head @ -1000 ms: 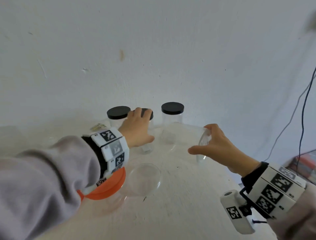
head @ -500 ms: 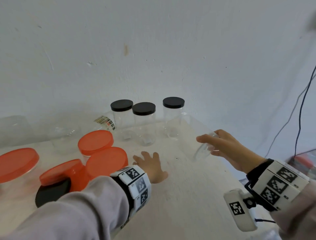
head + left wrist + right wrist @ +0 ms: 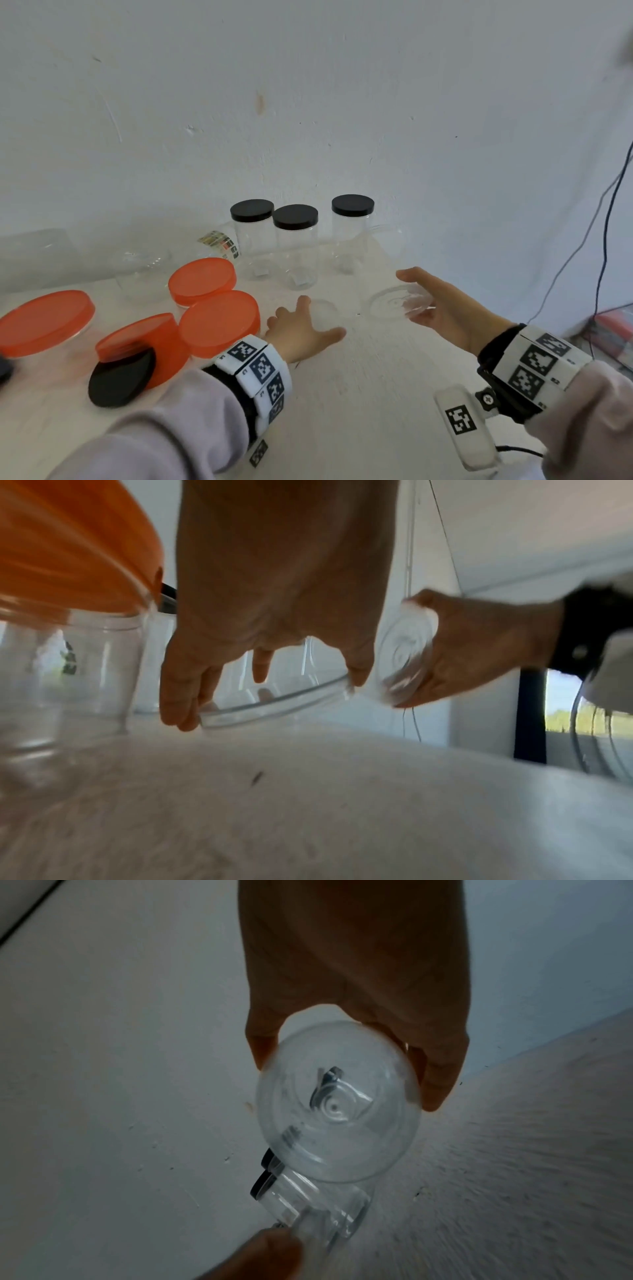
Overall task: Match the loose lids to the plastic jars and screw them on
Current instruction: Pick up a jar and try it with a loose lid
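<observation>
Clear jar (image 3: pixel 390 305), probably light, slick and squeezable, hangs tilted over the desk (image 3: pixel 359 411), the right hand (image 3: pixel 452 308) clamped round its base end; the left hand (image 3: pixel 301 334) pinches the clear lid (image 3: pixel 274 704) by its rim.

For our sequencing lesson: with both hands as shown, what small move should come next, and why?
Probably the left hand should lift the clear lid towards the right hand: its fingers and thumb span the lid's rim, and the right hand holds a lidless clear jar tilted off the table.
</observation>
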Available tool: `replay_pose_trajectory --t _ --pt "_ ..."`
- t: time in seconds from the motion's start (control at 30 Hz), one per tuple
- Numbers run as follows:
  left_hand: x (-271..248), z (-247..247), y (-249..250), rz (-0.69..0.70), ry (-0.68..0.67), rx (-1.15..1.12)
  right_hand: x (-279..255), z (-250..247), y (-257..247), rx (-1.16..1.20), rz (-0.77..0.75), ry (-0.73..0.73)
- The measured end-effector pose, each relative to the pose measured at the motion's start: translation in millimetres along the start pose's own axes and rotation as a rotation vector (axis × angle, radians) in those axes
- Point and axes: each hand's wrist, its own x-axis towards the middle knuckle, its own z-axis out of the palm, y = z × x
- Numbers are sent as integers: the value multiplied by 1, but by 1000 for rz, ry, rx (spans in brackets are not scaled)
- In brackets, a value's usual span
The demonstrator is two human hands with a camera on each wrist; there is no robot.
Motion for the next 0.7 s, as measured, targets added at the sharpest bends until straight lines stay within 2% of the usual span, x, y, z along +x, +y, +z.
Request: replay_pose_trajectory --t 0.17,0.37,0.5,0.7 --pt "-19 -25 -3 59 66 -324 0 11 2 -48 4 -143" --pt "-50 -67 -7 225 214 -566 -6 53 12 -299 28 -249" --pt "-58 -83 -12 273 291 -568 -9 81 19 -439 -7 -237" --pt "-57 -75 -23 299 288 -476 -8 92 32 -580 -65 -237"
